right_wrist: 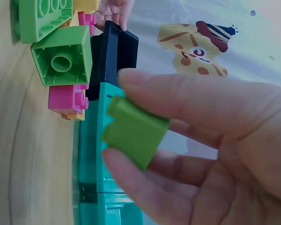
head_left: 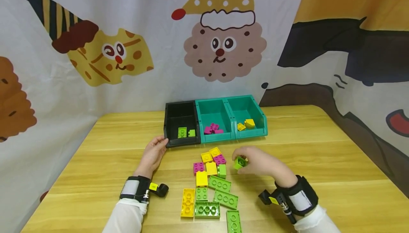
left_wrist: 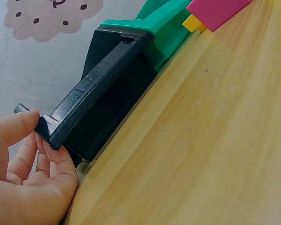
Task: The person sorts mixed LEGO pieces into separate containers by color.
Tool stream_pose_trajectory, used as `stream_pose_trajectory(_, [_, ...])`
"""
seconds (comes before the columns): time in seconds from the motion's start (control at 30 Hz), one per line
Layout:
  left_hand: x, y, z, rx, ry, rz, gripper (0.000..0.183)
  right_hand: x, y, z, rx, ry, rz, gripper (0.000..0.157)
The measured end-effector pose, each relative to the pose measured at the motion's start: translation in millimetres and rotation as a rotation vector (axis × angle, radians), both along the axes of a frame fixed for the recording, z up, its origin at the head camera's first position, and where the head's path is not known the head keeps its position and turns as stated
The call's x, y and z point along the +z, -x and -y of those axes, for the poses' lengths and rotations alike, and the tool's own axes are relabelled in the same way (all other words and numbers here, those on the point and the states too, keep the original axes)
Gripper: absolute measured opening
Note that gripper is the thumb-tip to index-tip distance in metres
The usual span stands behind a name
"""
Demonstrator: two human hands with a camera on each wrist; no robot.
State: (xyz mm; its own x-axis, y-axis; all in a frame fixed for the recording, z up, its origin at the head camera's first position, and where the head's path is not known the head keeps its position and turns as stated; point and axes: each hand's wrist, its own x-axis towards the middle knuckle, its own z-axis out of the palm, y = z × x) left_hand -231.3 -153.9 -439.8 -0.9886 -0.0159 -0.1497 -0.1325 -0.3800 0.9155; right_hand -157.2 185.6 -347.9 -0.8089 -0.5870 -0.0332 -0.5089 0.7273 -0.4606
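My left hand (head_left: 152, 157) grips the front left corner of a black bin (head_left: 184, 142), its thumb over the rim and the other fingers beneath in the left wrist view. Inside that bin lie two green building blocks (head_left: 182, 132). To the right of the loose blocks, my right hand (head_left: 260, 161) pinches a small green building block (right_wrist: 136, 132) between thumb and fingers, held up off the table in the right wrist view. A loose pile of yellow blocks (head_left: 201, 179), magenta blocks (head_left: 198, 168) and green blocks (head_left: 225, 199) lies between the hands.
Joined to the black bin are two teal bins: the middle bin (head_left: 217, 137) holds magenta blocks (head_left: 213, 129), the right bin (head_left: 251, 133) yellow blocks (head_left: 249, 123). All stand at the back of the wooden table (head_left: 319, 155), before a printed curtain (head_left: 166, 48).
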Motion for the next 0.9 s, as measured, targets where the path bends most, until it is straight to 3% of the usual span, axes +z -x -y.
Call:
stream_pose_trajectory(0.33, [-0.2,-1.3,-1,-0.001,0.012,-0.020,0.022,-2.9,9.7,10,-0.148,0.161,-0.053,0.032])
stream_pose_trajectory(0.53, [1.1,-2.6,-2,-0.002,0.025,-0.033,0.020,6.4,20.3,22,-0.144,0.130,-0.041,0.031])
stream_pose_trajectory(0.9, [0.5,-1.4,0,-0.003,0.018,-0.019,0.020,30.8,40.4,66,-0.089,0.079,0.098,0.037])
